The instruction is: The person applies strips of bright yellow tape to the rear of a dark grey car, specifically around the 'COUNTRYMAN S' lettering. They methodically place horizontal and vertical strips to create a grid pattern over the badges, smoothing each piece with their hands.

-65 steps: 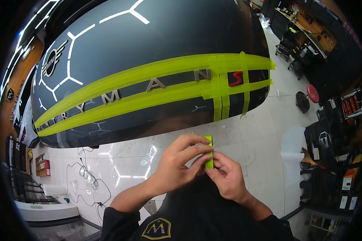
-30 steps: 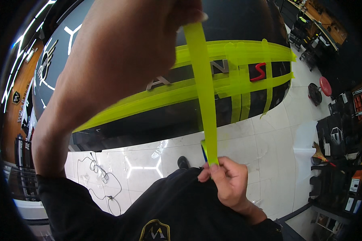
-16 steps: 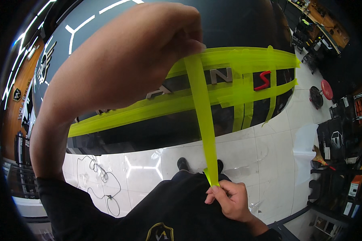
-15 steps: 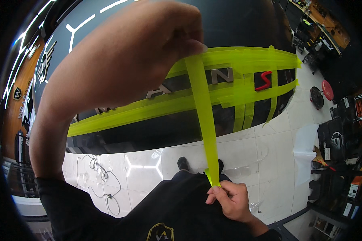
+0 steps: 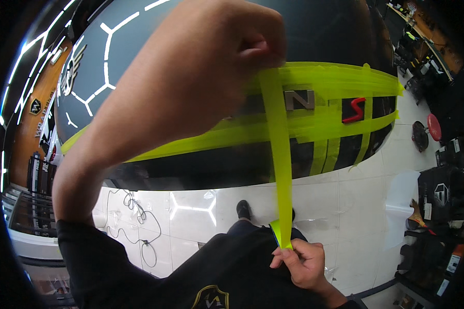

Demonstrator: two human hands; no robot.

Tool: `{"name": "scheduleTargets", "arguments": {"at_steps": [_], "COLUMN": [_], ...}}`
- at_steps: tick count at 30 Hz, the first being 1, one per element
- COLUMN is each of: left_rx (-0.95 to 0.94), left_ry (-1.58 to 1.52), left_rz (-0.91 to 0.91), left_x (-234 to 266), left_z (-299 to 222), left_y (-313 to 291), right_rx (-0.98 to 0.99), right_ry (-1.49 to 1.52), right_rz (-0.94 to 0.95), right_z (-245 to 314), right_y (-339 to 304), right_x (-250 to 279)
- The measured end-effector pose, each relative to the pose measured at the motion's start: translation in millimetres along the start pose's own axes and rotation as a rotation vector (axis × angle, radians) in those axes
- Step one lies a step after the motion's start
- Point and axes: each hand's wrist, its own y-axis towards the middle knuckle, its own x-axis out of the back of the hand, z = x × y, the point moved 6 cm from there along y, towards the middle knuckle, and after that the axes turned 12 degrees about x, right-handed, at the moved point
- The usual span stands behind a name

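A long strip of yellow-green masking tape (image 5: 278,144) hangs taut in front of a dark car panel (image 5: 201,167). My left hand (image 5: 247,46) is raised against the panel, fingers curled closed at the strip's upper end; their tips are partly hidden. Down near my body, my right hand (image 5: 307,265) pinches the strip's lower end, with the tape roll (image 5: 275,232) showing just beside its fingers. Bands of the same tape (image 5: 335,80) run above and below a silver raised letter (image 5: 300,100) and a red raised letter (image 5: 354,109). My left hand and forearm cover the lettering farther left.
A winged emblem (image 5: 71,72) sits on the panel at the left. On the tiled floor (image 5: 345,206) lies a looped cable (image 5: 144,241). To the right are a red round stool (image 5: 433,127), a black case (image 5: 438,193) and a sheet of clear film (image 5: 399,206).
The view has shifted, so the car sits farther right in it. My left hand has moved slightly right with the strip's upper end and now hides a letter seen before. My right hand keeps its pinch.
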Motion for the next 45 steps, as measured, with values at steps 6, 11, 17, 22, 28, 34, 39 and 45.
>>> {"name": "scheduleTargets", "arguments": {"at_steps": [6,11,17,22,28,34,39,45], "left_rx": [-0.02,-0.125,-0.109,-0.241,-0.224,-0.189,-0.136,-0.312], "left_ry": [0.155,0.149,0.236,0.327,0.365,0.418,0.334,0.079], "left_rz": [-0.159,-0.203,-0.144,-0.203,-0.223,-0.204,-0.176,-0.302], "left_x": [-11.5,-19.9,-22.5,-21.9,-17.3,-17.8,-19.6,-27.6], "left_z": [7.3,2.6,-6.4,-8.7,-6.6,-3.8,-2.1,21.7], "left_y": [-4.8,-6.0,-2.4,-6.0,-4.2,-1.8,-1.6,-8.7], "right_rx": [-0.036,-0.087,-0.106,-0.103,-0.079,-0.093,-0.093,-0.107], "right_ry": [0.05,0.07,0.062,0.073,0.055,0.074,0.083,0.091], "right_rz": [0.024,-0.016,-0.024,-0.028,-0.041,-0.046,-0.04,-0.03], "right_z": [-8.0,-12.6,-18.0,-19.7,-18.1,-16.0,-19.4,-21.9], "right_y": [1.6,1.4,4.8,7.3,10.1,12.5,11.2,10.6], "right_x": [-3.8,-6.1,-7.0,-8.4,-3.7,-3.8,-3.6,-6.0]}}
